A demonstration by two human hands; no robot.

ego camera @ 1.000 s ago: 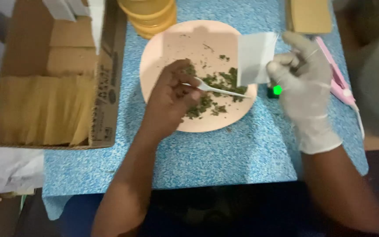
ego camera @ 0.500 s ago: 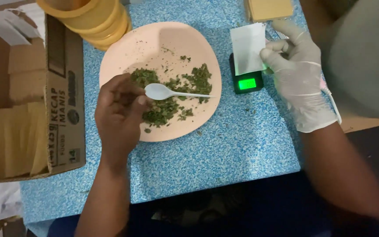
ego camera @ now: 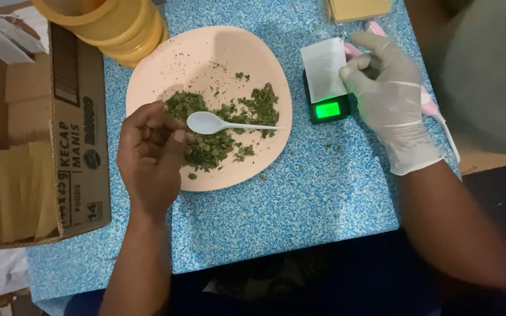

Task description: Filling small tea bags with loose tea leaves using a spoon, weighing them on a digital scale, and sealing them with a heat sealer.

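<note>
Your bare left hand hovers over the dried green leaves on the pink plate, fingers curled, whether pinching leaves I cannot tell; the white plastic spoon lies beside it. Farther off, your gloved right hand pinches the white paper sachet on the pocket scale; keep it steady and upright there

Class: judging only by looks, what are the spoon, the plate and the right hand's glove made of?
Spoon: likely plastic, white, thin, smooth. Plate: probably plastic or melamine, matte peach, uniform colour. Glove: thin latex-like rubber, whitish, wrinkling at the wrist.
</note>
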